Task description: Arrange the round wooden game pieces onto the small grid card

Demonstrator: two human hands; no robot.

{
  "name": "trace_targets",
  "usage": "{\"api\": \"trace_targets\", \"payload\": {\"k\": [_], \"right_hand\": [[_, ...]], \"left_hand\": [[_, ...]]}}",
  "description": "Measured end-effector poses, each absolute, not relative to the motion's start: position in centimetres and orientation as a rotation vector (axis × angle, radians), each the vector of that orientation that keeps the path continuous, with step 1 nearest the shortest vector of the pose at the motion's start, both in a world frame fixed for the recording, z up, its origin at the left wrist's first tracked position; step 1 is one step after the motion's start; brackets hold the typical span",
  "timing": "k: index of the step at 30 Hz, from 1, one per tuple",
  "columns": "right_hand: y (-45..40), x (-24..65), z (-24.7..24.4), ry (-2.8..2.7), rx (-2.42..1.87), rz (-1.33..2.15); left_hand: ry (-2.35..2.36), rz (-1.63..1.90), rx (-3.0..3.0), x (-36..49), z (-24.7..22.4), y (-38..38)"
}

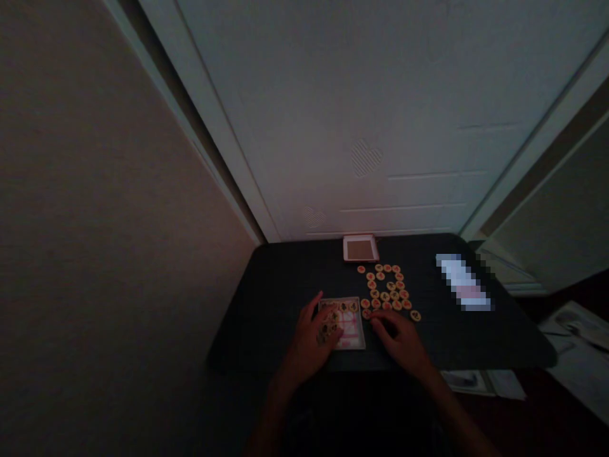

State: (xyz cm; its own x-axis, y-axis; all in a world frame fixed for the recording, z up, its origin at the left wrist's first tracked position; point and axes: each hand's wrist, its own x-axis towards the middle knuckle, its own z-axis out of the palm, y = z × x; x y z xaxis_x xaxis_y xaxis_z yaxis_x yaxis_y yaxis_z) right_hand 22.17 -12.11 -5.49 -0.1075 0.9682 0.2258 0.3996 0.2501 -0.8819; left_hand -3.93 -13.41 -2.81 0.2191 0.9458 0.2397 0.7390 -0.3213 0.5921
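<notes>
Hands [309,333] touch round discs [366,314] and a rectangular tray [349,329].

No readable text (discs [394,296] perhaps too dim)

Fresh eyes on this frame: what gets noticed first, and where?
First, the bright pixelated patch at the right of the dark table. Next, the loose round pieces with red or dark marks, clustered right of the shallow box. The left hand covers part of that box; the right hand is at the cluster's near edge.
</notes>
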Motion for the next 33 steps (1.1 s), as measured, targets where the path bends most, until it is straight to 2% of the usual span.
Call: {"api": "trace_targets", "payload": {"k": [4, 10, 33], "right_hand": [[-12.2, 22.0, -5.3, -1.648, -1.282, 0.821], [-12.2, 21.8, -4.8, -1.594, -1.300, 0.849], [-12.0, 22.1, -4.7, -1.572, -1.262, 0.991]], "left_hand": [[1.467, 0.809, 2.246, -3.4, -1.4, -9.5], [1.337, 0.604, 2.304, -2.1, -0.8, -6.2], [1.410, 0.562, 2.245, -3.0, -2.5, -5.8]]}}
